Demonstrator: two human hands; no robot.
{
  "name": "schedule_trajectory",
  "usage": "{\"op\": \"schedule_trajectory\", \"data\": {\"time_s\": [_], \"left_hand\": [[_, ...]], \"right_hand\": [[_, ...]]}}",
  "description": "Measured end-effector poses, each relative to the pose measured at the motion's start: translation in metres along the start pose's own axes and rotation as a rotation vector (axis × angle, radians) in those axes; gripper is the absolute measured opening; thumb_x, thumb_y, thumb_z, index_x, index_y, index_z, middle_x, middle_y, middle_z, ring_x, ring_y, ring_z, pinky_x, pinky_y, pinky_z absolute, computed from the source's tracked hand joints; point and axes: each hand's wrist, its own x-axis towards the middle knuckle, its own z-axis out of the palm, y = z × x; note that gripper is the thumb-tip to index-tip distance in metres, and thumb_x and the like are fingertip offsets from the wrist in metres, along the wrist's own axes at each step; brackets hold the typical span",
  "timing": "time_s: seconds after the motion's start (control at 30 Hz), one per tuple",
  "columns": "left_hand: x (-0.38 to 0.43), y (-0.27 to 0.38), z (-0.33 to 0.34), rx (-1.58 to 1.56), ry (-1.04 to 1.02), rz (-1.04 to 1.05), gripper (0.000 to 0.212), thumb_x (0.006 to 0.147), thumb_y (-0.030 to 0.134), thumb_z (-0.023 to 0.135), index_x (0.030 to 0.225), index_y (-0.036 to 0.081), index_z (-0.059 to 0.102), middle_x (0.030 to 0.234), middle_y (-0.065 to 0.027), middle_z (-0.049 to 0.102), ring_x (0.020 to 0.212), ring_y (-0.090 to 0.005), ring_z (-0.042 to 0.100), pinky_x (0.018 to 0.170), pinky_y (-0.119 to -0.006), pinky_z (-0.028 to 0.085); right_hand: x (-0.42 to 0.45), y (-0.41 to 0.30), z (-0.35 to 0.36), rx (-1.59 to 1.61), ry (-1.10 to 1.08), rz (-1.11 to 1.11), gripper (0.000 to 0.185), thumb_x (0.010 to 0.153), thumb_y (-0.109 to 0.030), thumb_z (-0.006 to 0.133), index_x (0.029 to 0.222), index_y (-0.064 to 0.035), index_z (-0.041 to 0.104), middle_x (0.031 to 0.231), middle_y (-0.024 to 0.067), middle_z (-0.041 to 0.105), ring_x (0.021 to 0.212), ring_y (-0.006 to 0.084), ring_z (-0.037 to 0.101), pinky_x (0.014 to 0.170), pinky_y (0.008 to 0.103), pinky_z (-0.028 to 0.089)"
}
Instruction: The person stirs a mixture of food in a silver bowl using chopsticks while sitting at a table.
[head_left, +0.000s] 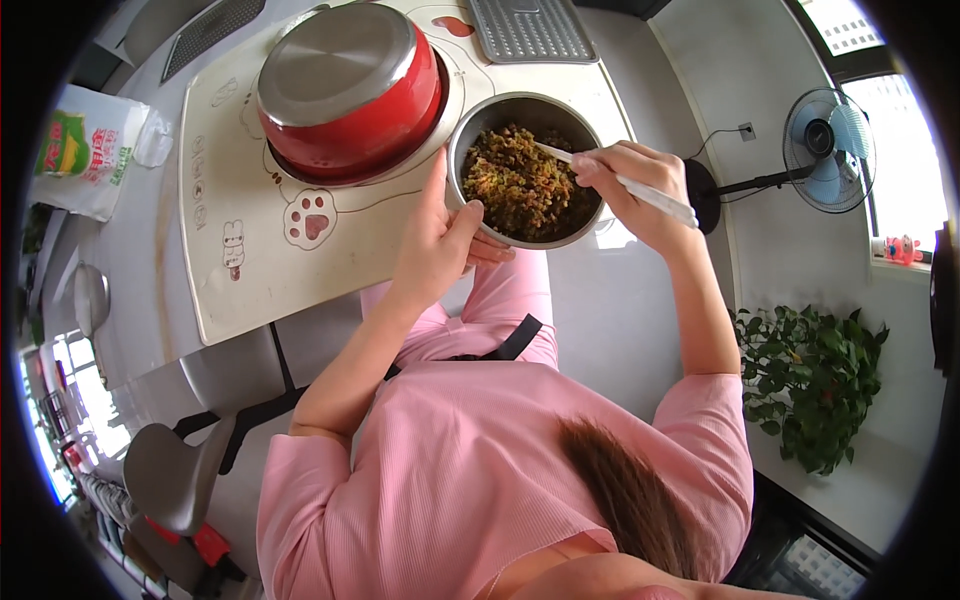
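My left hand (448, 240) grips the near left side of a round stainless-steel bowl (551, 110), its thumb at the rim and the other fingers around the wall. Inside lies a brown and green minced filling (517, 180). My right hand (637, 187) holds a pale, slender utensil (656, 201), with its tip in the filling; whether it is a spoon or chopsticks is hidden. The bowl stands over the near right edge of a cream-coloured mat (247, 300). Left of it, a red pot or basin (360, 135) rests upside down, its steel base facing up.
A grey ridged tray (532, 34) lies on the far part of the mat. Toward the left of the table (139, 262) stands a plastic flour bag (86, 157). A chair (176, 472) is at lower left; a standing fan (829, 150) and a leafy plant (814, 382) are on the right.
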Motion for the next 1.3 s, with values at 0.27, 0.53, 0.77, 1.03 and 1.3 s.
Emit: {"op": "schedule_trajectory", "data": {"time_s": [0.27, 0.53, 0.77, 1.03, 1.3], "left_hand": [[-0.006, 0.001, 0.010, -0.108, -0.012, 0.035, 0.079, 0.104, 0.003, 0.046, 0.162, 0.014, -0.006, 0.103, -0.0237, 0.068, 0.075, -0.0257, 0.076, 0.064, -0.034, 0.064], [-0.002, 0.007, -0.014, 0.003, 0.004, -0.014, 0.076, 0.104, 0.007, 0.051, 0.162, 0.011, 0.003, 0.090, -0.0172, 0.072, 0.067, -0.0188, 0.073, 0.058, -0.029, 0.060], [-0.001, 0.006, -0.005, 0.004, -0.016, -0.028, 0.076, 0.103, 0.010, 0.052, 0.162, 0.009, 0.005, 0.085, -0.0186, 0.072, 0.069, -0.0210, 0.074, 0.058, -0.031, 0.060], [-0.006, 0.002, 0.004, -0.094, -0.071, 0.009, 0.078, 0.104, 0.015, 0.054, 0.162, 0.010, 0.001, 0.088, -0.0221, 0.072, 0.075, -0.0259, 0.075, 0.063, -0.035, 0.064], [0.005, 0.009, -0.026, 0.049, -0.003, 0.011, 0.072, 0.105, 0.014, 0.053, 0.163, 0.011, 0.009, 0.077, -0.0133, 0.069, 0.056, -0.0159, 0.068, 0.051, -0.028, 0.057]], "right_hand": [[-0.004, 0.012, -0.007, -0.083, 0.000, 0.127, 0.016, 0.093, -0.016, 0.074, 0.083, -0.0040, 0.077, 0.069, 0.0060, 0.071, 0.057, 0.0159, 0.067, 0.050, 0.0299, 0.051], [0.000, -0.020, -0.028, -0.191, 0.132, 0.105, 0.022, 0.092, -0.016, 0.075, 0.075, -0.0026, 0.073, 0.065, 0.0064, 0.068, 0.052, 0.0156, 0.065, 0.047, 0.0298, 0.048], [-0.008, -0.021, -0.004, -0.136, 0.075, 0.014, 0.017, 0.092, -0.015, 0.074, 0.080, -0.0033, 0.074, 0.066, 0.0073, 0.068, 0.053, 0.0190, 0.065, 0.049, 0.0319, 0.050], [-0.015, -0.010, -0.001, -0.154, 0.058, 0.105, 0.021, 0.091, -0.016, 0.075, 0.074, -0.0040, 0.070, 0.064, 0.0055, 0.065, 0.052, 0.0190, 0.063, 0.049, 0.0320, 0.050], [-0.015, -0.032, -0.028, -0.193, 0.183, 0.130, 0.024, 0.091, -0.016, 0.076, 0.071, -0.0032, 0.071, 0.064, 0.0080, 0.066, 0.052, 0.0205, 0.064, 0.049, 0.0320, 0.049]]}}
